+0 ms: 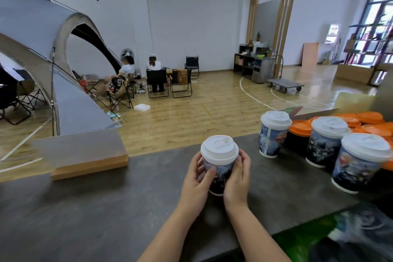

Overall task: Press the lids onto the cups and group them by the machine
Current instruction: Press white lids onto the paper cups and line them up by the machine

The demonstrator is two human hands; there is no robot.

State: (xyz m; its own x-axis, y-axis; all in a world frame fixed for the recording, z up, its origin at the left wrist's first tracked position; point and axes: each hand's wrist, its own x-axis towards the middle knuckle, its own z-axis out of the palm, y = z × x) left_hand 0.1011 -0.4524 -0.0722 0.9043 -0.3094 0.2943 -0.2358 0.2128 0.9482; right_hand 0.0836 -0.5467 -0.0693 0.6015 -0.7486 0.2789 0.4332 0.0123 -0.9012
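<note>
- On the dark tabletop [106,208], we hold a printed cup [219,174] with our left hand [196,178] and right hand [239,178], fingers curled round its sides.
- Its white lid [219,148] looks seated.
- Three lidded cups [328,142] stand grouped to the right beside orange lids [370,118].
- We judge this cup must join them; no machine shows.

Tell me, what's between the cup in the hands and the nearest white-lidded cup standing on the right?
Nothing. In the head view, only bare dark counter lies between the held cup and the nearest standing cup.
</note>
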